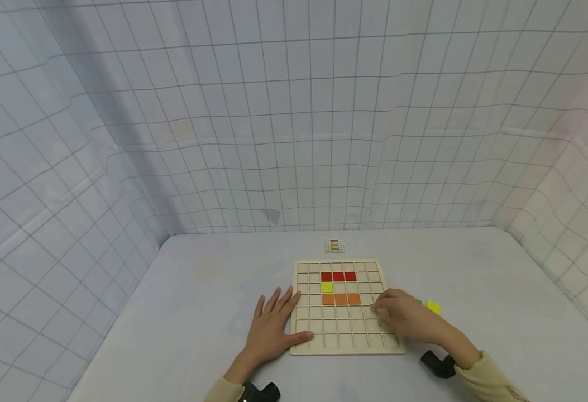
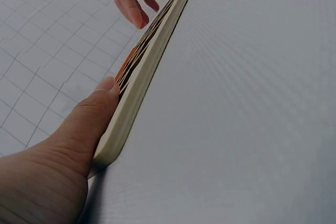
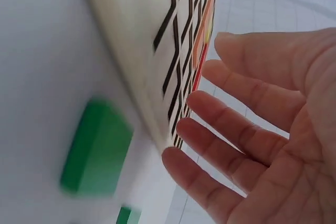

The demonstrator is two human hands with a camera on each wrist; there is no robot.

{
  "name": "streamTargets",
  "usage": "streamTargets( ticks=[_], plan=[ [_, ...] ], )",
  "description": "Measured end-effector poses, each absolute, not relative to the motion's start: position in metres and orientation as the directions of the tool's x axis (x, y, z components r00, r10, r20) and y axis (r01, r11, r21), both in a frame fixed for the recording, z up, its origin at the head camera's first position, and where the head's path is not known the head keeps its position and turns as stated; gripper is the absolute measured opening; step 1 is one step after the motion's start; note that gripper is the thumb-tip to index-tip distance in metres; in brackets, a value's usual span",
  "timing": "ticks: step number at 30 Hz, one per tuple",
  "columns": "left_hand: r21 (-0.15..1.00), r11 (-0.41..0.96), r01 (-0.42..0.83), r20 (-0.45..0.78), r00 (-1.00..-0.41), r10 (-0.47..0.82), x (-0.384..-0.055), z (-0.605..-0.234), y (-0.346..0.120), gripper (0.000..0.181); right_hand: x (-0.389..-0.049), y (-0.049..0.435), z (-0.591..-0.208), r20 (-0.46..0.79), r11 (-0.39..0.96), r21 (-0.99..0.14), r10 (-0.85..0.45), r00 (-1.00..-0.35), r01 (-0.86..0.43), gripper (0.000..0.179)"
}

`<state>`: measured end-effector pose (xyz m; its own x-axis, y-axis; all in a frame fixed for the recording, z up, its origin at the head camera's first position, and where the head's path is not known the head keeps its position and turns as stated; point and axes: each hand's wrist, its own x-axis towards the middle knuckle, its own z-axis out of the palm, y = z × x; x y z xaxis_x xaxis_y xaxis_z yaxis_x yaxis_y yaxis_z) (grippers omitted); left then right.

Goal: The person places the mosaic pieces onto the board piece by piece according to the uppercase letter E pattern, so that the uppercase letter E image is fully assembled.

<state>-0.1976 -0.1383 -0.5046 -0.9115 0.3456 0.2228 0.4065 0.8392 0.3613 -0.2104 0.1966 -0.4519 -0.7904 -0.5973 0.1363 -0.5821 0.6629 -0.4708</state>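
A cream gridded board (image 1: 341, 335) lies on the table, bearing a row of 3 red tiles (image 1: 338, 277), one yellow tile (image 1: 326, 287) and a row of 3 orange tiles (image 1: 341, 299). My left hand (image 1: 268, 335) rests at the board's left edge, fingers spread and thumb (image 2: 86, 114) over the rim. Over the board's right side hovers my right hand (image 1: 406, 315); its palm and loosely bent fingers (image 3: 231, 124) show nothing held in the right wrist view. Beside the board's right edge lies a green tile (image 3: 97, 150), partly hidden from the head view by that hand.
Behind the board lies a small card (image 1: 334, 245) with a coloured grid pattern. To the right of the right hand is a loose yellow tile (image 1: 433, 307). White grid-lined curtains (image 1: 294, 128) enclose the white table (image 1: 198, 290) at the back and sides.
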Motion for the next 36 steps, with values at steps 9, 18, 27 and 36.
streamTargets(
  ticks=[9,18,27,36],
  plan=[
    [0.366,0.835,0.41,0.218,-0.91,0.351,-0.198,-0.509,-0.138,0.094,-0.202,0.243,-0.452,0.146,0.848,-0.387,-0.331,-0.932,-0.362,0.029],
    [0.365,0.837,0.408,0.216,-0.911,0.35,-0.198,-0.51,-0.14,0.094,-0.201,0.274,-0.453,0.011,0.885,-0.438,-0.173,-0.985,-0.16,0.043],
    [0.371,0.836,0.403,0.226,-0.913,0.34,-0.199,-0.507,-0.139,0.094,-0.215,0.275,-0.461,-0.027,0.841,-0.523,-0.174,-0.984,-0.135,0.033],
    [0.367,0.839,0.401,0.216,-0.914,0.343,-0.198,-0.506,-0.139,0.094,-0.225,0.27,-0.458,-0.028,0.831,-0.54,-0.173,-0.985,-0.131,0.024]
  ],
)
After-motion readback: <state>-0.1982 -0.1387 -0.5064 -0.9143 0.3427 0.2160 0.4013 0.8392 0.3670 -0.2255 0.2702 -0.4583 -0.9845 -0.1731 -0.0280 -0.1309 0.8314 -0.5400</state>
